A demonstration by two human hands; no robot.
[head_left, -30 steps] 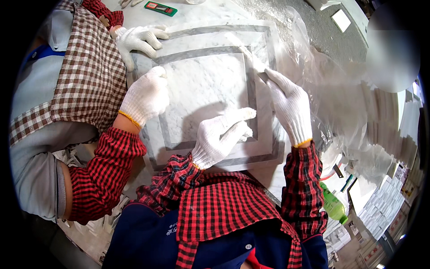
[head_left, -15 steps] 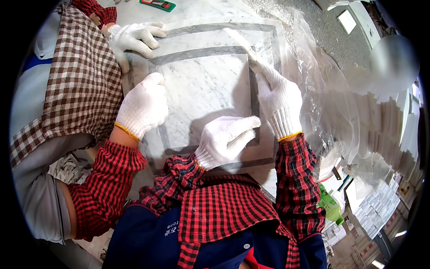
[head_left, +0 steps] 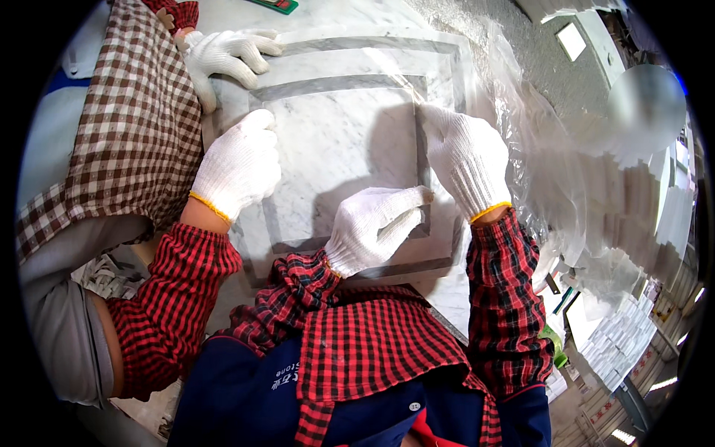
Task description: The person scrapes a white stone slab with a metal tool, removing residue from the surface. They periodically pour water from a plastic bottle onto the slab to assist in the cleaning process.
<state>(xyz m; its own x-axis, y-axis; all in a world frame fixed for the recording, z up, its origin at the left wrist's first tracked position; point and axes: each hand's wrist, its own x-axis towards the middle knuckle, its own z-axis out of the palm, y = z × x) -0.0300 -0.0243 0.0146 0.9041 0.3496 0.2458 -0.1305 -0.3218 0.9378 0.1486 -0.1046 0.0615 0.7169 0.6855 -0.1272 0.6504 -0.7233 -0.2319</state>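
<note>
A square white marble panel (head_left: 335,141) with grey inlaid bands lies in front of me, with a translucent border around it. My right hand (head_left: 469,160), in a white knit glove, is over the panel's right side, fingers pinched on a thin translucent strip (head_left: 392,71) that runs off toward the far edge. My left hand (head_left: 376,229), gloved too, rests low on the panel, thumb and forefinger stretched to the right with a gap between them. A co-worker's gloved fist (head_left: 240,162) sits at the panel's left edge; their other hand (head_left: 232,61) lies spread at the far left corner.
Crumpled clear plastic film (head_left: 540,141) hangs along the right side. A green and red tool (head_left: 277,5) lies at the far edge. A green bottle (head_left: 555,344) and stacked white pieces (head_left: 618,339) are at lower right. The co-worker's checked apron (head_left: 138,112) is close on the left.
My right hand has turned and come slightly nearer and to the right, its fingers more closed. The view has shifted a little. My left hand and the co-worker's hands stay nearly in place.
</note>
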